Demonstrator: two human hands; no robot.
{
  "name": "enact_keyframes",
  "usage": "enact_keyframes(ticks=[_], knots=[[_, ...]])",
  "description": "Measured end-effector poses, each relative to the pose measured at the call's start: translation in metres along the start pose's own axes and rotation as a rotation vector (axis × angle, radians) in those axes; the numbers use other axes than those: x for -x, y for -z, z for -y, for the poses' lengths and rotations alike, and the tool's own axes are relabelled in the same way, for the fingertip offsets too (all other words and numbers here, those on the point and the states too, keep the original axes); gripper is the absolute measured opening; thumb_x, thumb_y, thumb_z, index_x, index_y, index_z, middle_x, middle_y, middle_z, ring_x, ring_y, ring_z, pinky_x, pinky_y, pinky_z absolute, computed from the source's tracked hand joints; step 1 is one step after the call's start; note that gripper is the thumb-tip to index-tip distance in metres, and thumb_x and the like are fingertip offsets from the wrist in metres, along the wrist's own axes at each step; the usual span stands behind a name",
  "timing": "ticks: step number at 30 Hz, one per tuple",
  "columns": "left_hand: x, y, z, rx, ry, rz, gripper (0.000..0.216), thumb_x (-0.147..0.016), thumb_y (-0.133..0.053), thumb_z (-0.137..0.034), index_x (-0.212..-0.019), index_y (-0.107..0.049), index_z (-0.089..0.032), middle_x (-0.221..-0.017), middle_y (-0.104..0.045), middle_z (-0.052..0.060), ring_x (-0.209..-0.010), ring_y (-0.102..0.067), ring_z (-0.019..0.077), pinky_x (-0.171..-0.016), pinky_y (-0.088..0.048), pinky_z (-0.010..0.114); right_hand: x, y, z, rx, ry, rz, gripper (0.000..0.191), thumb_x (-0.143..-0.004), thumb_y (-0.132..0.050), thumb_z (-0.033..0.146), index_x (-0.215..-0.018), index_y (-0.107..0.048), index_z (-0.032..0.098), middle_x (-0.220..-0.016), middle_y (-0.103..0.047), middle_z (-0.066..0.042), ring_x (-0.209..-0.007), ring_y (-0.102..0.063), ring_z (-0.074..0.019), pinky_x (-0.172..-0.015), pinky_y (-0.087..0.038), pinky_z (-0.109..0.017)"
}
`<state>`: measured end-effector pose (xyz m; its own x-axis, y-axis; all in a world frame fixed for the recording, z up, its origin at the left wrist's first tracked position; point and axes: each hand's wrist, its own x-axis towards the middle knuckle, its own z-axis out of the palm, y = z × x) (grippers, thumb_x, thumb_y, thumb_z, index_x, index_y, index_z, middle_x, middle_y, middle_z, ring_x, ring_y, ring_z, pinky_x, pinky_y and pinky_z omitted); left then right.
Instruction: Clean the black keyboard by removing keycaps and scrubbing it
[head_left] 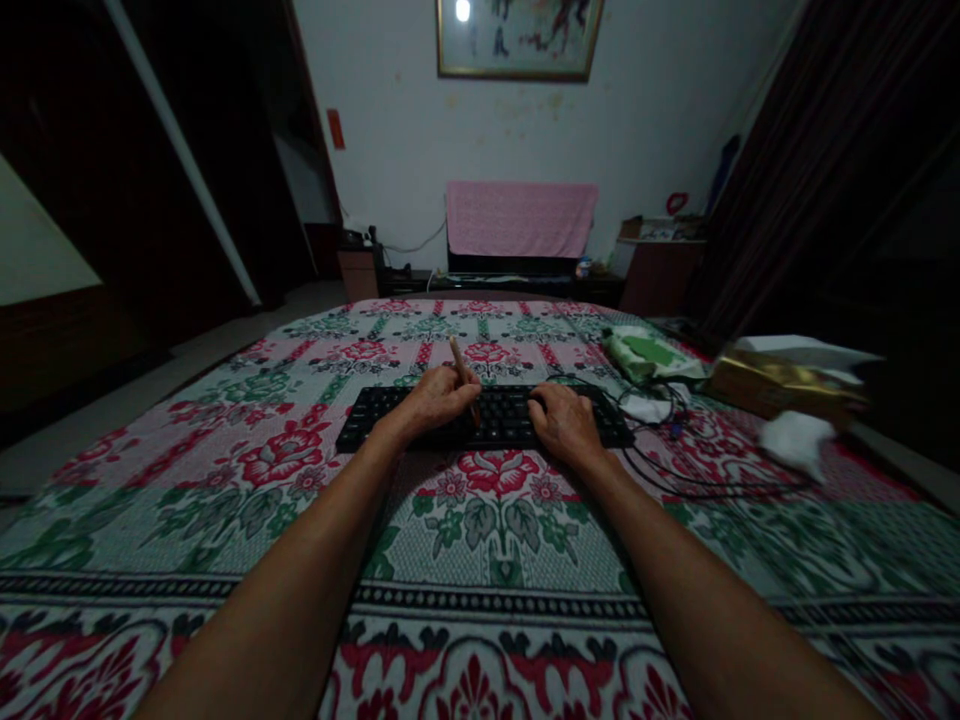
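A black keyboard [504, 420] lies crosswise on the flowered tablecloth. Over its left half, my left hand [439, 397] is closed around a slim wooden-handled brush [458, 358]. The handle tilts up and away from me, and the lower end comes down on the keys near the middle; its tip is hard to make out in the dim light. My right hand [564, 418] rests on the right part of the keyboard with bent fingers curled on it. Its fingertips are partly hidden by the hand itself.
Black cables [675, 485] coil right of the keyboard. Beyond them are a green-and-white tissue pack [651, 355], a gold box [784, 385] and a crumpled white tissue [796, 440]. A pink cloth [521, 218] hangs over a screen by the far wall.
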<state>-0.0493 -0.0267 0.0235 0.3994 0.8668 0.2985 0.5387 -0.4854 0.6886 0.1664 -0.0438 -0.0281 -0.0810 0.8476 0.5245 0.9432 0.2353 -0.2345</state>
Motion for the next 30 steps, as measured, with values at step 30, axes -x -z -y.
enact_keyframes(ticks=[30], knots=[[-0.002, 0.0, 0.005, -0.009, 0.057, -0.076, 0.029, -0.073, -0.047, -0.039, -0.073, -0.063, -0.014, -0.065, -0.06, 0.002, -0.064, -0.055, 0.0156, -0.056, -0.039, 0.023, -0.022, 0.009, 0.02, 0.042, -0.036, 0.084, 0.028, -0.087, -0.035, 0.026, -0.1, -0.059, 0.02, -0.109, -0.063, -0.009, -0.105, -0.051, -0.0231, -0.089, -0.031, -0.04]])
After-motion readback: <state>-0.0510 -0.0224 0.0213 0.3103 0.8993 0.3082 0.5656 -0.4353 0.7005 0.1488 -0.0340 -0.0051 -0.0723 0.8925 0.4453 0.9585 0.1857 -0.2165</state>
